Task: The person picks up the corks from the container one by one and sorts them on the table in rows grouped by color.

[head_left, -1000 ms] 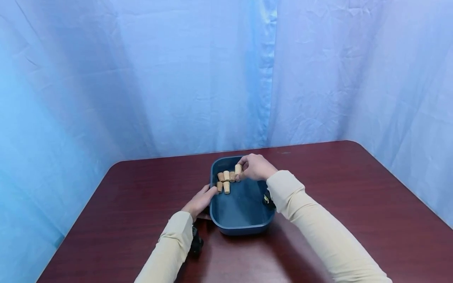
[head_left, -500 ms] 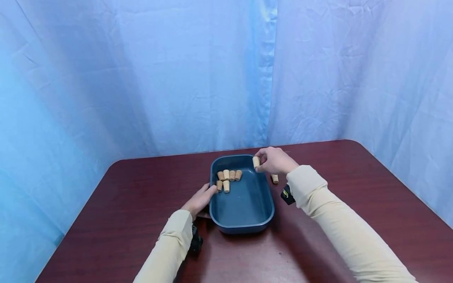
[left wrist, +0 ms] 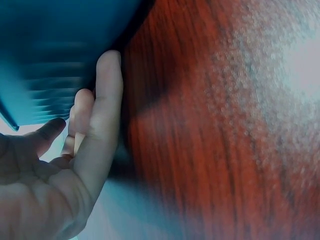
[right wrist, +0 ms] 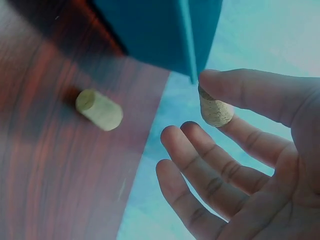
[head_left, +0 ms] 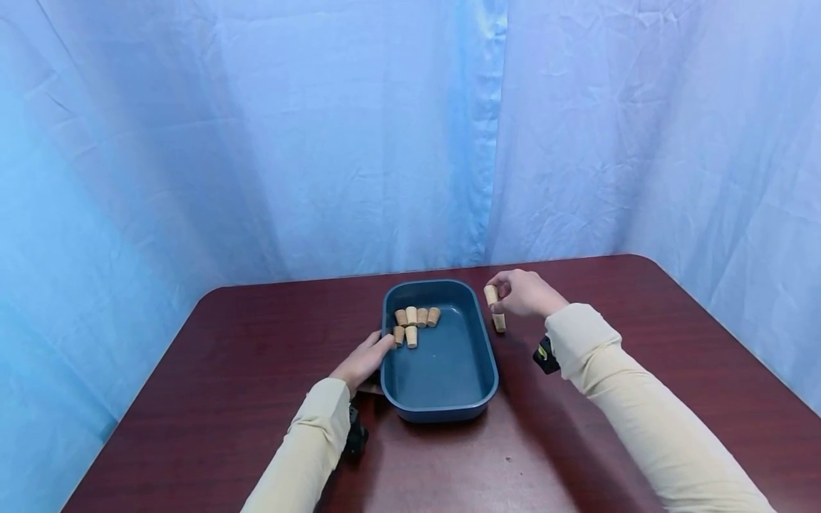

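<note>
A dark blue rectangular tub [head_left: 439,415] stands on the table with several tapered cork stoppers [head_left: 412,336] lying inside, toward its left wall. Along that wall rests my left hand [head_left: 363,362], its thumb at the rim and its straight fingers [left wrist: 107,82] against the outer side in the left wrist view. Past the tub's right rim, my right hand [head_left: 524,293] pinches a cork stopper [right wrist: 216,111] between thumb and index finger; the other fingers are spread. Close below it, another stopper [right wrist: 100,110] lies on its side on the table.
The dark red wooden table [head_left: 256,399] has rounded far corners. Pale blue curtains [head_left: 359,142] hang behind it and on both sides. A small black wrist device [head_left: 546,355] hangs under the right sleeve.
My right hand has lifted a cork stopper out of the tub and carried it right, over the rim, to above the table. My left hand has stayed at the tub's left side.
</note>
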`<state>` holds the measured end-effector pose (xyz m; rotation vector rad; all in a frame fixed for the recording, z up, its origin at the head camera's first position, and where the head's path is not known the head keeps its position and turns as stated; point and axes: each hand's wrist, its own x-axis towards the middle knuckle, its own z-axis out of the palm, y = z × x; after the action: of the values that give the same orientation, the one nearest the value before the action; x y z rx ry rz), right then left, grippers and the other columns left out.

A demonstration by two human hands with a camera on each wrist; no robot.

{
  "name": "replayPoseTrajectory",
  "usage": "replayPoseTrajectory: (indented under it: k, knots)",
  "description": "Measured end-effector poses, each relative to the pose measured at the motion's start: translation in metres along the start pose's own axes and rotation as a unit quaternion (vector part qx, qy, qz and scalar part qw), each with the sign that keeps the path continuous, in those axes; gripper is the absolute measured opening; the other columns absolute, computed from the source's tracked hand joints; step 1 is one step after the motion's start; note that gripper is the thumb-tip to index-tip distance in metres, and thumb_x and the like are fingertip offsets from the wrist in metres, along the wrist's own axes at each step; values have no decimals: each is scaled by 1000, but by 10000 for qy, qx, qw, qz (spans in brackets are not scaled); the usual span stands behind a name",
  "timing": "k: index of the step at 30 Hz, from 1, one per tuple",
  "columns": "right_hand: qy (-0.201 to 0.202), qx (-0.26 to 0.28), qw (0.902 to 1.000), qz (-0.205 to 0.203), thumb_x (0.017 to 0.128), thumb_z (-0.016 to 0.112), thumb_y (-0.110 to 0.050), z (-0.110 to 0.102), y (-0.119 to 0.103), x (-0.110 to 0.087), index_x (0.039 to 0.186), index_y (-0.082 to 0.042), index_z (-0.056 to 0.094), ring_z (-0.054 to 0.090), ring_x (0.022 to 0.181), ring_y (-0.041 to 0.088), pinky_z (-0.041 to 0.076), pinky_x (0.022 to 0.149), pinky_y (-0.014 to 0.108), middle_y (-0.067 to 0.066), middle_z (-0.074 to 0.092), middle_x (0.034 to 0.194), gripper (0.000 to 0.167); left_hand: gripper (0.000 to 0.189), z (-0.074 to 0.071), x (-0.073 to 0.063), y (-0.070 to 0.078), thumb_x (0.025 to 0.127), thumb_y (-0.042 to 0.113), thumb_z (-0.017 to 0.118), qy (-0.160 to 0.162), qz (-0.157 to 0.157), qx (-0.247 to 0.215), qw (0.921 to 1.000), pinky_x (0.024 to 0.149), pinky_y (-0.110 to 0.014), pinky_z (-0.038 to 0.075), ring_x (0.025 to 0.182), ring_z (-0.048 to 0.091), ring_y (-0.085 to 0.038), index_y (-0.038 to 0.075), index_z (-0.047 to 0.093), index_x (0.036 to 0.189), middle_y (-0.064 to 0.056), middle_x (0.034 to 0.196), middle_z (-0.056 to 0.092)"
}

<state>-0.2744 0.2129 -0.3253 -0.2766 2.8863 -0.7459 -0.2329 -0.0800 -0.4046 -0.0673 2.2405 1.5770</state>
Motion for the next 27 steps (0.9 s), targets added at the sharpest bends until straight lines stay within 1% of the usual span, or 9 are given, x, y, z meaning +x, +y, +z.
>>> replayPoseTrajectory:
  k: [4, 10, 13, 19, 27]
  knots:
    - [11, -49, 10000, -35, 92, 72, -9, 1, 11, 0, 129, 7, 60, 56, 94, 32, 50, 82, 46, 18, 61, 102, 42, 71, 0, 0, 0, 98, 35, 45, 14, -4, 25, 10000, 80, -53, 59, 117, 55, -41, 8, 27, 160, -27, 152, 39]
    - [-11, -125, 9999, -1, 91, 71, -6, 2, 28, -3, 129, 9, 59, 56, 93, 32, 50, 80, 45, 17, 62, 100, 42, 71, -1, 0, 1, 98, 35, 45, 23, -8, 27, 10000, 81, -54, 59, 117, 55, -41, 8, 26, 161, -27, 152, 39]
    - [-18, -120, 9999, 101, 91, 71, -7, 4, 35, -4, 129, 10, 59, 56, 92, 32, 49, 79, 44, 17, 61, 99, 43, 71, -1, 0, 0, 98, 35, 45, 21, -7, 10, 10000, 81, -54, 59, 117, 55, -41, 8, 26, 161, -27, 152, 39]
    - [-44, -4, 9995, 320, 91, 70, -7, 9, 49, -6, 129, 9, 58, 55, 89, 30, 48, 72, 38, 17, 59, 100, 44, 71, -1, 0, 0, 98, 35, 45, 39, -3, 21, 10000, 80, -53, 59, 116, 56, -41, 8, 27, 160, -27, 152, 40]
    - [-68, 176, 9984, 540, 90, 70, -6, 16, 62, -6, 129, 7, 60, 53, 84, 28, 46, 67, 34, 14, 57, 94, 42, 71, 0, -1, 1, 97, 34, 45, -1, -3, -13, 10000, 82, -55, 58, 117, 55, -41, 7, 26, 161, -27, 152, 39]
